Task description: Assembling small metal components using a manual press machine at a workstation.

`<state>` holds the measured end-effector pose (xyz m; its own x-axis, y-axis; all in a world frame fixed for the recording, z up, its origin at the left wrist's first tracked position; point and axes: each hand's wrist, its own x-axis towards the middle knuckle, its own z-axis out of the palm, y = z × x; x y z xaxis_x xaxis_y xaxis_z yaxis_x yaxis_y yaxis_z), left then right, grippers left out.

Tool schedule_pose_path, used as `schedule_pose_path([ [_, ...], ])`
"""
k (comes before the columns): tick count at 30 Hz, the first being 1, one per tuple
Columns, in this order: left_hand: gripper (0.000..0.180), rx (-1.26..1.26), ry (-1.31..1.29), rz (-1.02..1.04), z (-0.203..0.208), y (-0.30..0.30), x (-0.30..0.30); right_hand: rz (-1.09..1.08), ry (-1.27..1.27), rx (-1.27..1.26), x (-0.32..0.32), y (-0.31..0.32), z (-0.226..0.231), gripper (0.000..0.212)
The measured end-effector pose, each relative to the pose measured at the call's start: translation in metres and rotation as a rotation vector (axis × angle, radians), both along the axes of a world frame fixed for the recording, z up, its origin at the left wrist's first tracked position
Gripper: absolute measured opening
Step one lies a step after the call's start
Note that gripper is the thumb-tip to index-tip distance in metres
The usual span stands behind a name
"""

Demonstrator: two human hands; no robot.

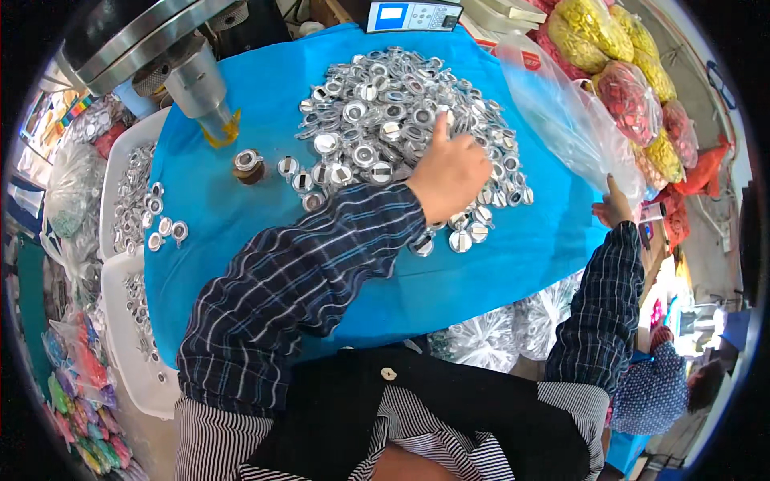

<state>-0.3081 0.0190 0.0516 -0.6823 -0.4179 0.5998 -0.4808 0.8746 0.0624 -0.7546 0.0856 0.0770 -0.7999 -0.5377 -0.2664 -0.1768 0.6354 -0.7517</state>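
Note:
A big heap of small round silver metal pieces (353, 112) lies on the blue cloth. Over the heap's right part rests my left hand (455, 172), its index finger stretched forward and the other fingers bent. Whether a piece is under those fingertips is hidden. At the right table edge, my right hand (616, 207) has its fingers at the lower edge of a clear plastic bag (561, 120) and seems to grip it. The bag slants along the right side of the blue cloth (513, 264).
At the left stands a press (196, 80); a silver piece (248, 159) sits on the small post beneath it. White bins (120, 280) with more pieces line the left edge. A control box (413, 16) is at the back. Filled bags (585, 32) are stacked at right.

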Motion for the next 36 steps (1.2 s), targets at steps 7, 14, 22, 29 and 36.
schedule_pose_path([
  [7, 0.010, 0.170, 0.287, 0.017, 0.025, 0.026, 0.119, 0.232, 0.393, 0.320, 0.041, -0.014, 0.042, 0.072],
  [14, 0.014, 0.396, 0.405, 0.391, 0.006, 0.071, 0.296, 0.614, 1.137, 0.075, 0.146, -0.040, 0.056, 0.052],
  [22, 0.017, 0.470, 0.896, 0.771, -0.041, 0.062, 0.430, 1.125, 0.656, -0.464, 0.442, -0.102, 0.006, 0.030],
  [29, 0.023, 0.359, 0.784, 1.036, -0.051, 0.055, 0.450, 1.340, 0.981, -0.859, 0.532, -0.133, -0.039, 0.014],
  [36, 0.023, 0.090, 0.510, 0.846, -0.013, 0.037, 0.408, 1.326, 0.951, -0.449, 0.511, -0.116, -0.051, 0.012],
])
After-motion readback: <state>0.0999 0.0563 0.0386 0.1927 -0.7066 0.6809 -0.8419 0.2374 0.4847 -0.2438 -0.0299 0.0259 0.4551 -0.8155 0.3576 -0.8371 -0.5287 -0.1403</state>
